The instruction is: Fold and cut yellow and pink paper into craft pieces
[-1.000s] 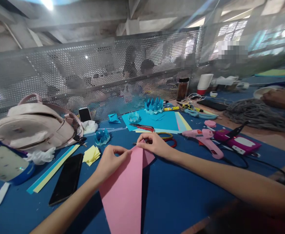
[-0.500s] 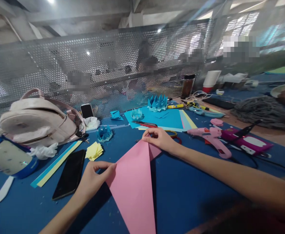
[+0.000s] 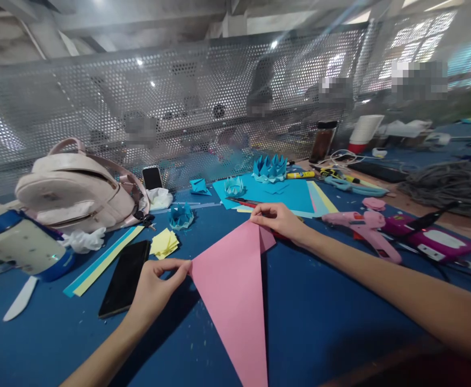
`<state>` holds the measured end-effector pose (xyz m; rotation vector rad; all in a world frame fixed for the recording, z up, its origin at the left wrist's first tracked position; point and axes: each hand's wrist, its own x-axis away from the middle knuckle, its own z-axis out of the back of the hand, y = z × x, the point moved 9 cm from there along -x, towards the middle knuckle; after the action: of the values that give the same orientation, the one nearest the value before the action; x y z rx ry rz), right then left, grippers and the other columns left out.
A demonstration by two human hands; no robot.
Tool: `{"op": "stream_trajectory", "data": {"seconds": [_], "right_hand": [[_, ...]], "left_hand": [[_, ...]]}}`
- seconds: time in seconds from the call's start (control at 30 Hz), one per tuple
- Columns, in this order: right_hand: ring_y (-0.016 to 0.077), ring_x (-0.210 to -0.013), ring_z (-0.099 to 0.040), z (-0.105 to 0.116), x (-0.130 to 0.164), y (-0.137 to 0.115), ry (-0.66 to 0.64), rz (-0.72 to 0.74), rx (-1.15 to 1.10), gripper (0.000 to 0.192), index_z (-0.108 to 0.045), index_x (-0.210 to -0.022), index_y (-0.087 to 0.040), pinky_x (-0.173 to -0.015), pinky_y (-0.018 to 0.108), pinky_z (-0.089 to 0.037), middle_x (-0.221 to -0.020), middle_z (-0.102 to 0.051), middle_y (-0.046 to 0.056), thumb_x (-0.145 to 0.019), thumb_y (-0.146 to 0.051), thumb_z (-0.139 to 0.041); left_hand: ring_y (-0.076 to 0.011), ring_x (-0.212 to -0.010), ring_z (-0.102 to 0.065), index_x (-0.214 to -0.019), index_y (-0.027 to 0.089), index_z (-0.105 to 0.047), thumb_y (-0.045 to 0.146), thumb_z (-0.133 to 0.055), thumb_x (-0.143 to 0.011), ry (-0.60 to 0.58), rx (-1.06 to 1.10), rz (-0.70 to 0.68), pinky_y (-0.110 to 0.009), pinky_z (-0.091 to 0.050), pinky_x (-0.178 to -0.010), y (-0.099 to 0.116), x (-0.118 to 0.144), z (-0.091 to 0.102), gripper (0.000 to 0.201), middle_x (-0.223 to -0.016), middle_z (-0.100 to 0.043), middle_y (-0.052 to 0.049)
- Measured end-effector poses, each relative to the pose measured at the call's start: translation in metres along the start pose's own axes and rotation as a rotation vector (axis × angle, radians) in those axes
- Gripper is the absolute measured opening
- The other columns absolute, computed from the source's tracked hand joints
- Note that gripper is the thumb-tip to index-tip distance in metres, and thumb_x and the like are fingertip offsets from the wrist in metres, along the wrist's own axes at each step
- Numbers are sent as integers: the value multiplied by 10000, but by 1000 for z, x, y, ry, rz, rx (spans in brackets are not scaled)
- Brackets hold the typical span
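Note:
A pink sheet of paper (image 3: 233,285), folded over at its right side, hangs between my two hands above the blue table. My left hand (image 3: 160,282) pinches its left corner between thumb and fingertips. At the top corner, by the fold, my right hand (image 3: 277,219) grips the paper between thumb and index finger. A narrow pink flap shows behind the fold on the right. The sheet's lower end runs out of the picture. Behind my right hand lie scissors, mostly hidden. Just beyond my left hand sits a small stack of yellow paper pieces (image 3: 165,243).
A black phone (image 3: 124,277), paper strips (image 3: 102,260) and a patterned cup (image 3: 26,242) lie left, before a pale backpack (image 3: 78,185). Blue folded paper flowers (image 3: 269,167) stand on blue sheets (image 3: 295,196) at the back. A pink glue gun (image 3: 366,228) and purple power strip (image 3: 430,236) lie right.
The view has shifted, so the table's things appear farther right. My left hand has moved to the very tip of the left corner, and the paper's left edge has lifted slightly.

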<state>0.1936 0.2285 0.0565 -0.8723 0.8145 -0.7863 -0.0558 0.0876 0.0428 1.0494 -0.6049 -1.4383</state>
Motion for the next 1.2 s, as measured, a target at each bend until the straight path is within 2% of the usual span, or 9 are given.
{"op": "stream_trajectory", "data": {"seconds": [0.27, 0.37, 0.43, 0.53, 0.63, 0.73, 0.87, 1.03, 1.2], "right_hand": [[144, -647, -537, 20, -1, 26, 105, -146, -111, 380, -676, -781, -141, -586, 262, -367, -724, -650, 26, -693, -509, -723], [151, -664, -564, 22, -1, 27, 99, -144, -132, 392, -682, -797, -141, -597, 263, -387, -747, -672, 35, -685, -514, -730], [163, -692, -590, 19, 0, 26, 86, -139, -141, 389, -696, -788, -141, -625, 269, -410, -766, -692, 45, -670, -509, -744], [181, -720, -621, 11, 4, 25, 57, -135, -155, 381, -714, -750, -141, -660, 283, -441, -785, -717, 62, -647, -504, -765], [199, -759, -644, 1, 8, 23, 8, -124, -171, 369, -727, -726, -144, -702, 300, -467, -827, -737, 75, -639, -500, -774], [202, -765, -646, -4, 11, 20, -30, -113, -175, 356, -741, -731, -141, -706, 302, -467, -814, -739, 73, -651, -486, -773], [200, -777, -643, -5, 11, 19, -50, -108, -181, 355, -759, -789, -139, -712, 298, -459, -824, -741, 69, -680, -477, -760], [192, -788, -636, -6, 8, 25, -80, -145, -192, 399, -769, -869, -143, -695, 292, -458, -879, -742, 72, -730, -511, -703], [111, -567, -518, 1, 8, 36, -6, -201, -188, 355, -702, -673, -134, -535, 244, -376, -671, -674, 34, -616, -471, -797]], "left_hand": [[-257, -819, -738, -846, 153, -782, 362, -600, -898, 124, -143, -157, -348, -569, -805, -8, -11, 34, 282, -809, -779, -78], [-271, -1029, -681, -1032, 168, -748, 313, -611, -895, 163, -217, -276, -402, -505, -945, -1, -13, 36, 242, -1064, -747, -97], [-277, -1184, -591, -1220, 202, -662, 267, -614, -895, 154, -390, -481, -439, -437, -1023, 18, -6, 25, 335, -1273, -650, -104], [-291, -1321, -461, -1387, 244, -515, 190, -541, -941, 56, -777, -796, -472, -368, -1068, 43, 14, -13, 450, -1453, -486, -123], [-276, -1404, -345, -1447, 268, -435, 132, -415, -986, -67, -985, -942, -455, -261, -1132, 50, 29, -44, 481, -1515, -404, -102], [-249, -1431, -296, -1475, 287, -384, 116, -344, -1002, -120, -1026, -970, -436, -212, -1155, 49, 32, -56, 504, -1538, -368, -84], [-238, -1426, -310, -1468, 284, -393, 105, -339, -1001, -123, -1044, -958, -444, -219, -1153, 41, 26, -53, 504, -1539, -359, -108], [-197, -1406, -354, -1479, 244, -376, 96, -292, -1012, -192, -1098, -1013, -419, -85, -1194, 35, 26, -51, 497, -1516, -402, -82], [-188, -1386, -388, -1475, 202, -383, 73, -271, -1009, -218, -1074, -1034, -415, -51, -1201, 35, 29, -48, 497, -1501, -424, -93]]}}
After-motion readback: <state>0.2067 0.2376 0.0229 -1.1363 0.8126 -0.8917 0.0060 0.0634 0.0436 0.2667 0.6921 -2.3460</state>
